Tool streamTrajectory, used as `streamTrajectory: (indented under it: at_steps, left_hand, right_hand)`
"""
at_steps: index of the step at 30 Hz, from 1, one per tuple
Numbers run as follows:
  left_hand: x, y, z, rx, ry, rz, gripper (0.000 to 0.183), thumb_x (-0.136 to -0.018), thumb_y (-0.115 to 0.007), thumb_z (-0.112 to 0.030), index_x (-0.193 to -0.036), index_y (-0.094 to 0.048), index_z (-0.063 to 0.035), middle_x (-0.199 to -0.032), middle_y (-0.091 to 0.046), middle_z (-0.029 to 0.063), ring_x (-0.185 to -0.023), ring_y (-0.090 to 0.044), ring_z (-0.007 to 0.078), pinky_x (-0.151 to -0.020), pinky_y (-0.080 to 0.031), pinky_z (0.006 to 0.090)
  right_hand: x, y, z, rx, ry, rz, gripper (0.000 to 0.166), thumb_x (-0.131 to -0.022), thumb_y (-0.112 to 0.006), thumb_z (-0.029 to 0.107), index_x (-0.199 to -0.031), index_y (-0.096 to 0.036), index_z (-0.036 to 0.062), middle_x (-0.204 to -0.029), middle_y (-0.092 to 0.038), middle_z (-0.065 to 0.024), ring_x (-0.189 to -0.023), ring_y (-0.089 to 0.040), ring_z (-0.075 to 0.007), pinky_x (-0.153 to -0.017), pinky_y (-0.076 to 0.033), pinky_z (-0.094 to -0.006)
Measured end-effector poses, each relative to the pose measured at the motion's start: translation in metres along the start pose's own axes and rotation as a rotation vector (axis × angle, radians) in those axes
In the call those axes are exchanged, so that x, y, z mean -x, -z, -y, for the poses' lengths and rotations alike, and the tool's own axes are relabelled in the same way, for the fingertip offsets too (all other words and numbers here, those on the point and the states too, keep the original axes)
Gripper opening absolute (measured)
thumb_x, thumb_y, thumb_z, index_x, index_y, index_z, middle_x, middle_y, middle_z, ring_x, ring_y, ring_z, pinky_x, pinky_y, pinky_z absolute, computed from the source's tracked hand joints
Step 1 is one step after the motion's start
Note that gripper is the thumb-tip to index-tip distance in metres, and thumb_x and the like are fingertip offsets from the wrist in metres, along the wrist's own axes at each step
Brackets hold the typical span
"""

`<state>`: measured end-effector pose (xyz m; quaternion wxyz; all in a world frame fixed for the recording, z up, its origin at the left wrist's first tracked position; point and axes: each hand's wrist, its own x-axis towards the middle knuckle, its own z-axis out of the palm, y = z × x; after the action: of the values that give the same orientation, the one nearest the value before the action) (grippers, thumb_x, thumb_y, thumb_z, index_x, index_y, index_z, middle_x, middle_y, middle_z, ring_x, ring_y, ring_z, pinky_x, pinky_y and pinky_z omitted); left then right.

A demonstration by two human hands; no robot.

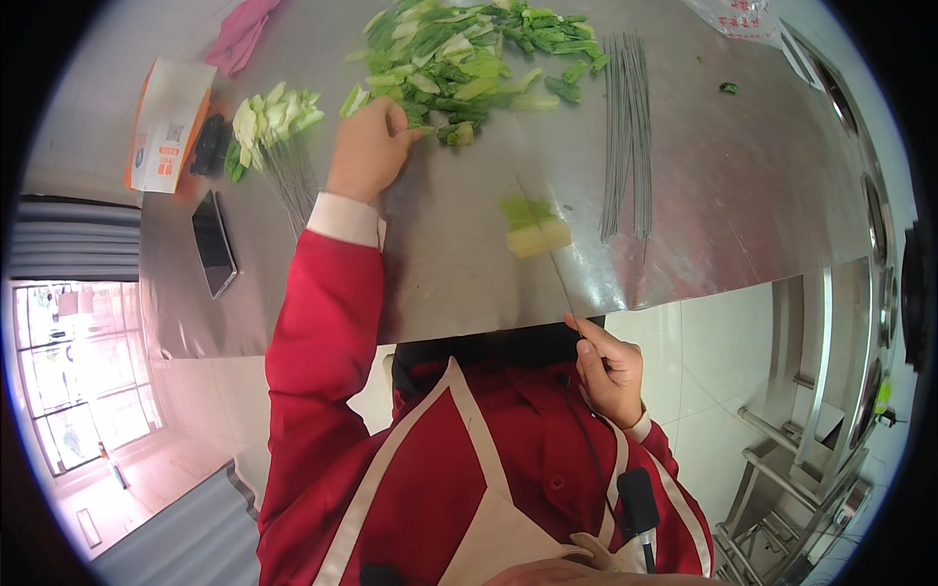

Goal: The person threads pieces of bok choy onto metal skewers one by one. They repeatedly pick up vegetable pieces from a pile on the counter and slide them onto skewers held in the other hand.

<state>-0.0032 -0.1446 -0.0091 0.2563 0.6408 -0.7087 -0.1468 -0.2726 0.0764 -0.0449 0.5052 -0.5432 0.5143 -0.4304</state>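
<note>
My right hand [612, 370] pinches the lower end of a thin metal skewer [563, 282] just off the near edge of the steel table. Threaded on that skewer is a piece of lettuce-like leaf [538, 238], pale at one side and green at the other. My left hand [370, 150] is at the near left edge of a heap of cut leafy greens [447, 66]. Its thumb and forefinger close on a small green piece [423, 131], mostly hidden by the fingers. Several loaded skewers [282, 165] lie left of this hand, with pale leaf pieces [275, 117] bunched at their far ends.
Bare metal skewers [626, 139] lie bundled on the steel table [733, 183], right of the heap. Along the left are a phone [215, 245], a black object [209, 145], a printed paper bag [172, 124] and a pink cloth [240, 33]. A plastic bag [736, 16] sits far right.
</note>
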Motion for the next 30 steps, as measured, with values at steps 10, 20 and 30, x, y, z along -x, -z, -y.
streamTrajectory:
  at_steps: [10, 20, 30]
  left_hand:
    - [0.068, 0.03, -0.049, 1.055, 0.177, 0.165, 0.018, -0.08, -0.059, 0.001, -0.097, -0.056, 0.0039, -0.08, -0.064, 0.0081, -0.07, -0.06, 0.0145, -0.068, -0.047, 0.0247]
    - [0.081, 0.025, -0.051, 1.156, 0.223, 0.114, 0.015, -0.078, -0.062, 0.0, -0.092, -0.058, 0.0044, -0.077, -0.064, 0.0089, -0.067, -0.06, 0.0141, -0.064, -0.047, 0.0232]
    - [0.083, 0.02, -0.053, 1.187, 0.192, 0.069, 0.015, -0.077, -0.063, 0.002, -0.091, -0.058, 0.0046, -0.079, -0.064, 0.0095, -0.07, -0.061, 0.015, -0.066, -0.047, 0.0231]
  right_hand:
    - [-0.009, -0.011, 0.013, 0.223, 0.244, 0.096, 0.029, -0.078, -0.054, -0.004, -0.106, -0.059, -0.0025, -0.07, -0.061, -0.0121, -0.046, -0.053, -0.0186, -0.049, -0.044, -0.0241]
    - [-0.006, -0.014, 0.01, 0.314, 0.346, 0.036, 0.028, -0.078, -0.052, -0.004, -0.104, -0.061, -0.0038, -0.053, -0.053, -0.0069, -0.04, -0.049, -0.0126, -0.043, -0.037, -0.0226]
    - [-0.004, -0.013, 0.01, 0.311, 0.334, 0.03, 0.027, -0.078, -0.053, -0.003, -0.104, -0.061, -0.0042, -0.053, -0.054, -0.0066, -0.041, -0.049, -0.0114, -0.043, -0.037, -0.0218]
